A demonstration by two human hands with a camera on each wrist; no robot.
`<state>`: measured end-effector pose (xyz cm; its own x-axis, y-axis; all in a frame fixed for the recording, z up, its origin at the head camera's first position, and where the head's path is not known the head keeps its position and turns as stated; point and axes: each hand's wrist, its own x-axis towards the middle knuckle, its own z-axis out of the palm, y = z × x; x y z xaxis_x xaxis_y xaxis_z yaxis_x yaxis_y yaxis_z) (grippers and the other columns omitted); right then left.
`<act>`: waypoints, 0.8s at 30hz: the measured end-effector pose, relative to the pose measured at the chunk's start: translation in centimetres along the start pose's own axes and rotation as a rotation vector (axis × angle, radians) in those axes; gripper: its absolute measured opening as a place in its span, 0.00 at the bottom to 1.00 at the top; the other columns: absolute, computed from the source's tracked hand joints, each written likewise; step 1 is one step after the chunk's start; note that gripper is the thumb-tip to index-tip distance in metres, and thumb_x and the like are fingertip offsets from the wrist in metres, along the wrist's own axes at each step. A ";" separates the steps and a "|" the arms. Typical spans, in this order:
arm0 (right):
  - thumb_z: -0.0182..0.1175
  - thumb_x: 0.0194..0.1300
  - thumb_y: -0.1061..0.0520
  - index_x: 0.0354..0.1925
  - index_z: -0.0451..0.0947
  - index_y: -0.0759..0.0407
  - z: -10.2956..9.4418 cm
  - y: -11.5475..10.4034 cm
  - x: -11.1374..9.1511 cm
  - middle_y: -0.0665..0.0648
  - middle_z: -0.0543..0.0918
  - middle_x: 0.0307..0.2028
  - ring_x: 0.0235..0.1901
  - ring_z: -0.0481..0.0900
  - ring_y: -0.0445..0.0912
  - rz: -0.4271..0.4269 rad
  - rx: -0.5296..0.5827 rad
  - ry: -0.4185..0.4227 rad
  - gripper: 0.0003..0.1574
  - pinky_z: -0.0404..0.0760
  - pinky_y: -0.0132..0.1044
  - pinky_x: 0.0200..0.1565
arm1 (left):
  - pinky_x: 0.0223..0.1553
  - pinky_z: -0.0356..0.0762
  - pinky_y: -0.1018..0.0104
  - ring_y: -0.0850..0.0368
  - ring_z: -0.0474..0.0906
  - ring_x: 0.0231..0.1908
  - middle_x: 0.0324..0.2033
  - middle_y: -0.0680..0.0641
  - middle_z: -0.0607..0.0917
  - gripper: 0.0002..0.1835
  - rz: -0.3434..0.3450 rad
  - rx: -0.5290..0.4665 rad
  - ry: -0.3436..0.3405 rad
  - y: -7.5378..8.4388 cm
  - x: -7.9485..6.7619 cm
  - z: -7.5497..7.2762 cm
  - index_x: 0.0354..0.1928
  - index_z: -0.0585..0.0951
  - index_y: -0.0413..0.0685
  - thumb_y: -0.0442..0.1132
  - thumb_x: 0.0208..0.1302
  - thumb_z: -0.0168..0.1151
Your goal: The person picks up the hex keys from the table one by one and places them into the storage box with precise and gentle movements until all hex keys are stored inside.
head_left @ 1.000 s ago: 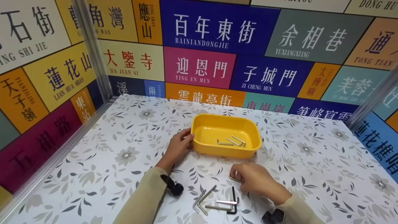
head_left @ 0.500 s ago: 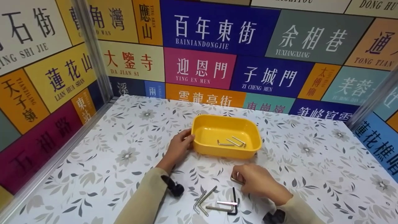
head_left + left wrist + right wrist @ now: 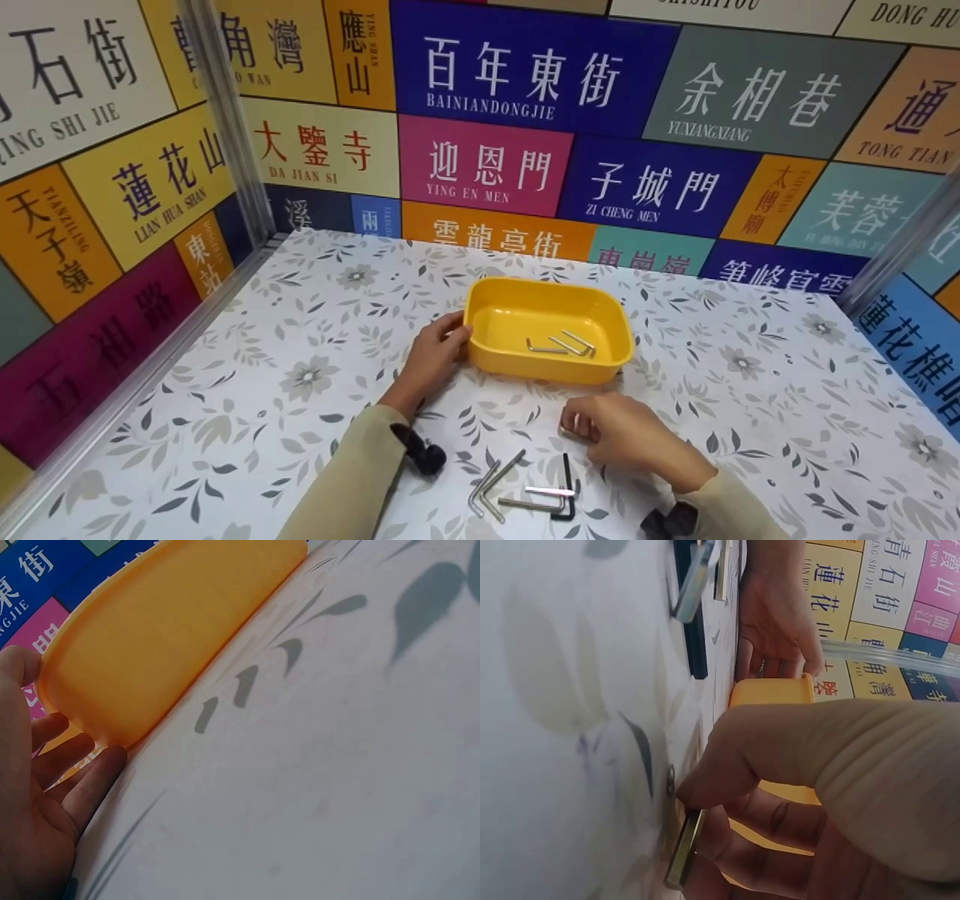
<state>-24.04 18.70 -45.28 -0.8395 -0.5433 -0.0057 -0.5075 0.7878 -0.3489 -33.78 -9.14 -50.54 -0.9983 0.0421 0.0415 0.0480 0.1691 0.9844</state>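
Note:
A yellow plastic box (image 3: 540,366) stands on the table with several small silver hex keys (image 3: 576,343) lying on its floor. My left hand (image 3: 433,352) holds the box's left end, thumb near the rim and fingers against the outer wall, as the left wrist view shows. In front of the box, low over the table, my right hand (image 3: 630,435) pinches a brassy hex key (image 3: 684,851) between thumb and fingers; much of that key is hidden by the hand. Nearer me lie several silver hex keys (image 3: 486,487) and a black hex key (image 3: 568,469), partly overlapping.
The table (image 3: 300,450) has a white leaf-and-flower covering. Behind it rises a wall of coloured street-name panels (image 3: 517,60), with a clear upright edge (image 3: 232,120) at the left corner. Black camera mounts (image 3: 427,456) sit on both wrists.
Both hands, the box and the loose keys keep nearly the same places. The right hand's fingers have shifted slightly on the pinched hex key, so less of it shows.

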 end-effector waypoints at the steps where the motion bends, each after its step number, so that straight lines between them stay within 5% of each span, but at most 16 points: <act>1: 0.62 0.36 0.72 0.33 0.81 0.46 -0.1 0.1 0.0 0.44 0.77 0.24 0.26 0.69 0.36 -0.003 0.002 0.001 0.26 0.69 0.31 0.28 | 0.59 0.81 0.60 0.54 0.81 0.56 0.67 0.47 0.78 0.28 -0.005 0.007 0.004 0.0 0.0 0.0 0.71 0.73 0.52 0.50 0.72 0.54; 10: 0.65 0.42 0.69 0.34 0.82 0.51 -1.5 0.0 0.3 0.45 0.80 0.26 0.28 0.75 0.38 -0.069 0.078 0.024 0.19 0.74 0.29 0.31 | 0.62 0.79 0.59 0.55 0.80 0.58 0.68 0.50 0.77 0.28 -0.056 0.018 0.008 0.2 0.1 0.0 0.72 0.72 0.56 0.51 0.71 0.53; 18: 0.60 0.43 0.74 0.40 0.83 0.55 -3.1 -0.1 1.1 0.53 0.85 0.32 0.32 0.77 0.40 -0.078 0.187 0.073 0.25 0.82 0.36 0.37 | 0.62 0.79 0.59 0.55 0.80 0.58 0.69 0.50 0.76 0.28 -0.059 0.012 0.013 0.1 0.1 0.0 0.72 0.71 0.57 0.51 0.71 0.54; 24: 0.60 0.45 0.74 0.41 0.84 0.56 -4.9 -0.2 2.5 0.57 0.86 0.34 0.32 0.79 0.42 -0.073 0.200 0.083 0.24 0.82 0.31 0.36 | 0.61 0.80 0.59 0.54 0.80 0.57 0.67 0.49 0.78 0.28 -0.024 0.013 0.006 0.2 0.1 0.0 0.71 0.73 0.54 0.49 0.71 0.54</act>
<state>-26.95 18.58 -40.65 -0.8194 -0.5645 0.1002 -0.5256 0.6699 -0.5243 -33.83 -9.06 -50.37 -0.9993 0.0322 0.0188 0.0243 0.1825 0.9829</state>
